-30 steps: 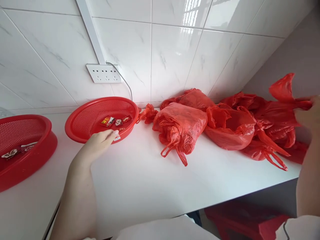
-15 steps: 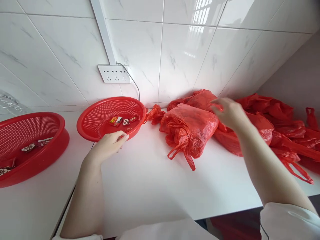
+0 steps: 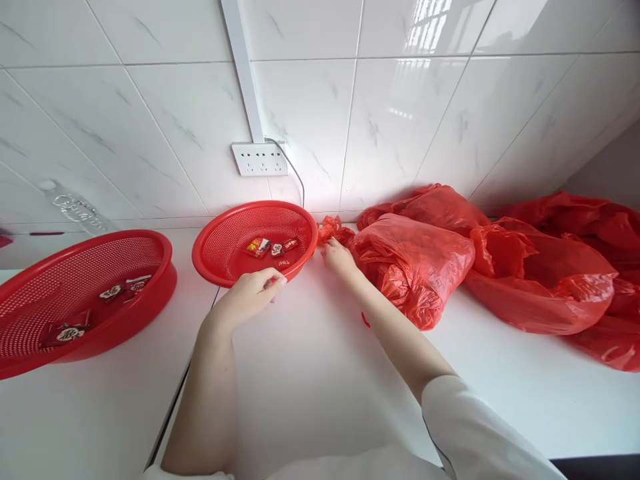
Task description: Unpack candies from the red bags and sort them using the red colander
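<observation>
Curled at the near rim of the middle red basket [image 3: 220, 220] is my left hand [image 3: 253, 293], closed; whether it grips anything is too small to tell. A few small wrapped packets [image 3: 257, 247] lie inside that basket. My right hand [image 3: 340, 259] reaches to a small crumpled red bag [image 3: 334, 230] just right of the basket, its fingers closed at the bag's near edge. What those fingers hold is hidden. Beside my right forearm rests a large folded red plastic bag [image 3: 415, 257].
A second red basket [image 3: 167, 267] with packets stands at the left, a clear plastic bottle [image 3: 80, 207] behind it. More red bags [image 3: 545, 280] cover the right side. A socket strip [image 3: 260, 160] with a cable is on the tiled wall.
My right hand has moved left, from above the large bags to the small crumpled bag. My left hand stays by the basket rim. The view has shifted.
</observation>
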Action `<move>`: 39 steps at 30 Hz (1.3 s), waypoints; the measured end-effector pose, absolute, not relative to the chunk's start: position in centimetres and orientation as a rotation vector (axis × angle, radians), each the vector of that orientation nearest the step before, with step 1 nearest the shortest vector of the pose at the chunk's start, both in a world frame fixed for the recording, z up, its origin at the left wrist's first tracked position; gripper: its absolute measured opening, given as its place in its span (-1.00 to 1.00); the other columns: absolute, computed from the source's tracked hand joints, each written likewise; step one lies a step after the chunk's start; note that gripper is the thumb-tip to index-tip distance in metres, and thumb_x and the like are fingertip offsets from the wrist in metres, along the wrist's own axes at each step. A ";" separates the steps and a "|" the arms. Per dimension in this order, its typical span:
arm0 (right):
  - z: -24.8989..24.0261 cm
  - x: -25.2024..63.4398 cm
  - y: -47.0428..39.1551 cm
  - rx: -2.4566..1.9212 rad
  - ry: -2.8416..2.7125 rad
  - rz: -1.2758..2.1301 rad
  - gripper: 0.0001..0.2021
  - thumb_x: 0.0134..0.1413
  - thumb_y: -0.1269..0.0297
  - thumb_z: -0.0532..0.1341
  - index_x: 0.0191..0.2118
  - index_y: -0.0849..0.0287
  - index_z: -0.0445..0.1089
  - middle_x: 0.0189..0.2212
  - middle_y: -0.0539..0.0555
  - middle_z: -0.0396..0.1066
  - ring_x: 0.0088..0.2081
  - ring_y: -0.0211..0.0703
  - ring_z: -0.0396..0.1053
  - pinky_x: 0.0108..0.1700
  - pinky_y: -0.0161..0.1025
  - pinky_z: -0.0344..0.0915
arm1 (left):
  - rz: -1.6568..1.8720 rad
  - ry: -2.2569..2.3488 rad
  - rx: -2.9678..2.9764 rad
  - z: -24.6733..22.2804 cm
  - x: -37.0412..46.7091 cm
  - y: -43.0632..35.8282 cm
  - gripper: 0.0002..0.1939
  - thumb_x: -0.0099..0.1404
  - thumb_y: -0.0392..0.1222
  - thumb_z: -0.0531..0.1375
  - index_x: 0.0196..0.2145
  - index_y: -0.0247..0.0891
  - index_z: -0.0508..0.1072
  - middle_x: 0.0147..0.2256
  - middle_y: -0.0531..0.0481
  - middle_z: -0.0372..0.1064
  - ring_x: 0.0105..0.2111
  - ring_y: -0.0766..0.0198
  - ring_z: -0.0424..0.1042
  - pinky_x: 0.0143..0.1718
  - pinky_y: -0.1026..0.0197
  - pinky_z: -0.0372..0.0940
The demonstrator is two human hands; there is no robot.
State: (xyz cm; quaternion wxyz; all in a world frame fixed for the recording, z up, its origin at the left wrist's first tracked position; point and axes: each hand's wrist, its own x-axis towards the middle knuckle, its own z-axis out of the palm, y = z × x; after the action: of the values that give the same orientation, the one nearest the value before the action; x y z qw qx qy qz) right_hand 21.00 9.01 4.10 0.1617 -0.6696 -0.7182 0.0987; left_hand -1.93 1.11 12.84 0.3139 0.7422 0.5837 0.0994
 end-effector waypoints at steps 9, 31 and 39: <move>11.3 22.8 0.5 -1.151 -1.642 0.611 -0.77 0.23 0.17 0.07 -0.13 0.14 0.36 -0.17 0.09 0.44 -0.16 -0.14 0.41 -0.11 -0.20 0.35 | 0.943 1.336 1.997 11.7 2.7 0.2 -0.32 0.10 0.09 0.26 0.14 -0.11 0.22 0.13 -0.15 0.21 0.10 0.05 0.25 0.03 0.06 0.22; 11.7 27.1 0.2 -1.309 -1.571 0.326 -0.57 0.21 0.13 0.10 0.19 -0.03 0.20 0.13 0.10 0.28 0.08 -0.02 0.31 0.05 -0.01 0.30 | 0.725 1.121 1.614 11.6 1.2 1.8 -0.80 0.08 -0.11 0.20 -0.53 -0.23 0.27 -0.52 0.06 0.25 -0.49 0.31 0.24 -0.48 0.24 0.15; 11.5 22.9 -1.0 -0.985 -1.780 0.862 -0.52 0.14 0.09 0.18 0.17 0.05 0.20 -0.05 0.08 0.41 -0.17 -0.14 0.41 -0.20 -0.23 0.39 | 0.801 1.142 1.609 11.6 2.9 0.6 -0.87 0.10 -0.15 0.15 -0.38 -0.23 0.38 -0.43 0.01 0.35 -0.40 0.22 0.37 -0.38 0.20 0.26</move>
State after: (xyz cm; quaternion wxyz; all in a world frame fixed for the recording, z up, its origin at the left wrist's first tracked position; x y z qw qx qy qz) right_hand 22.92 -0.97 11.50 0.4493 -0.3984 -0.7197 0.3485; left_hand 2.87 0.65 11.57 0.4848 0.6609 0.4690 0.3289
